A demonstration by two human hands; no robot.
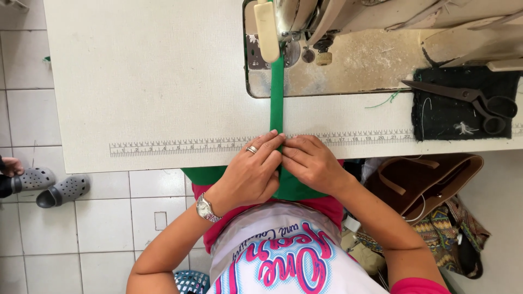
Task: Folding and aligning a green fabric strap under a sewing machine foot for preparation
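Green fabric strip (277, 103), pinched by both hands (283, 166), vanishes under the sewing machine (338, 27).

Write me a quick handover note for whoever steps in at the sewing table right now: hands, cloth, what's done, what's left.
Left hand and right hand: both pinch the green strip at the table's near edge, fingertips meeting.
Strip runs straight up to the sewing machine, its far end under the presser area.
Scissors lie on a dark cloth, right.
Done: strip fed to the machine.
Left: the length between hands and machine; stitching is too small to tell.
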